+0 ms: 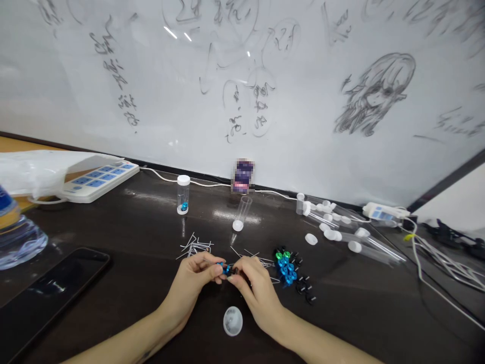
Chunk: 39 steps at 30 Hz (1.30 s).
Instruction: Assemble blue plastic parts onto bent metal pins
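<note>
In front of me, both hands meet over the dark table. My left hand (200,273) pinches a small blue metal piece (226,269). My right hand (255,283) closes its fingertips on a small black part (234,271) against that piece; the fingers partly cover both. Behind the left hand lies a pile of thin bent metal keys (196,246), and more bent keys (261,258) lie behind the right hand. To the right sit several shiny blue pieces (287,268), two green pieces (287,255) and black screw-like parts (305,285). A round translucent cap (232,321) lies between my forearms.
A capped clear tube (183,196) stands with blue bits inside; another tube (242,215) stands nearby. More tubes (375,250) and white caps (311,238) lie right. A phone (56,298), water bottle (18,232) and power strip (102,182) are left. Behind rises a whiteboard (170,116).
</note>
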Each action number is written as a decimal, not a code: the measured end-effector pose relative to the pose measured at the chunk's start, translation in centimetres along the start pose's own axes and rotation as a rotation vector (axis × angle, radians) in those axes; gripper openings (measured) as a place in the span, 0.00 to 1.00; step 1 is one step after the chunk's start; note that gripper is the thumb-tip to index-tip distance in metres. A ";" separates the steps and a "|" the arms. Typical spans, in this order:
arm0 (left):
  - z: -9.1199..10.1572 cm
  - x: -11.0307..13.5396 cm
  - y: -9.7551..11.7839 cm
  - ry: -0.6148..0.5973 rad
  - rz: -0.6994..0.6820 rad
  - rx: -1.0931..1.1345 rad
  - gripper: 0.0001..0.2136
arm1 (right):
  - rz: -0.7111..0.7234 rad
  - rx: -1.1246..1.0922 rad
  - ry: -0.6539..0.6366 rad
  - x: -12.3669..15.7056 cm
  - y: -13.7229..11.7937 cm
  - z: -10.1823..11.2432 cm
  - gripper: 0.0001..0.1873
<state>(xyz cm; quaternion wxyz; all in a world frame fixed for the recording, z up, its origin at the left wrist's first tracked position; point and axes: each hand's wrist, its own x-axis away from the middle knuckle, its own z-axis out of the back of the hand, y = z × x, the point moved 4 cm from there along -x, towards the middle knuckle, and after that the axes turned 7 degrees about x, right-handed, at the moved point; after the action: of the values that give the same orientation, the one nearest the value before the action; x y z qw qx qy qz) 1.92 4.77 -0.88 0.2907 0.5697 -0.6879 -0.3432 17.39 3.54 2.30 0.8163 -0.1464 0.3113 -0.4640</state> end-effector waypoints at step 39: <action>-0.6 0.0 0.4 -0.012 0.031 -0.014 0.04 | 0.038 0.016 0.048 0.1 -0.4 0.3 0.11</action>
<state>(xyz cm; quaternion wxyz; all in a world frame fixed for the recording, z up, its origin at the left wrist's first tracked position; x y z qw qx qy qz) 2.19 4.69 -0.21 0.2960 0.5549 -0.6958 -0.3469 17.35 3.24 2.70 0.8185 -0.1229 0.3298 -0.4541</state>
